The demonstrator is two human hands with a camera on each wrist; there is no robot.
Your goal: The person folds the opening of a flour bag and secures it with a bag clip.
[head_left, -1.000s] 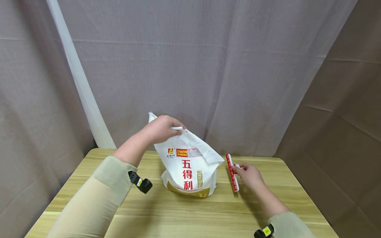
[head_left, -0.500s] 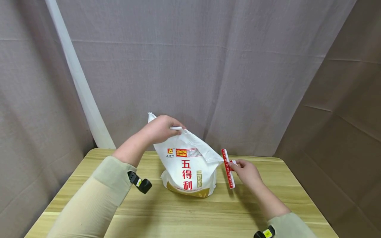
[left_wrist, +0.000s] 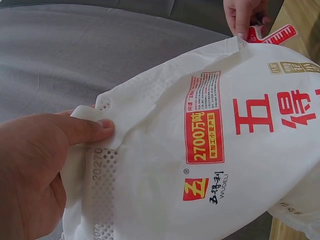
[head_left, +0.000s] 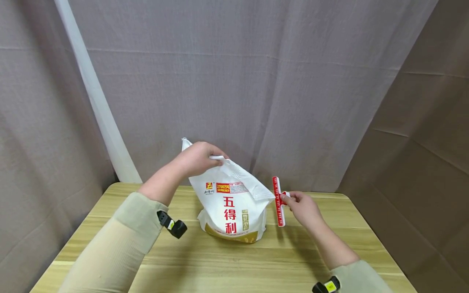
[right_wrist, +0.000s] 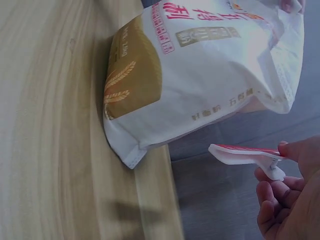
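A white flour bag [head_left: 231, 203] with red characters stands on the wooden table [head_left: 220, 264]. My left hand [head_left: 198, 158] pinches the folded top edge of the bag [left_wrist: 150, 130], thumb on the fold. My right hand [head_left: 302, 207] holds a red and white sealing clip [head_left: 278, 201] by its handle, lifted upright off the table just right of the bag's top corner. In the right wrist view the clip [right_wrist: 245, 153] hangs in the air beside the bag [right_wrist: 200, 75], with the hand [right_wrist: 292, 195] gripping its end.
Grey cloth hangs behind the table and a brown cloth wall [head_left: 421, 142] stands at the right. A white pole [head_left: 95, 101] leans at the back left. Bare table surface lies in front of the bag.
My right hand has lifted the clip off the table and carried it left and up toward the bag's top corner. The left hand has kept its hold on the bag.
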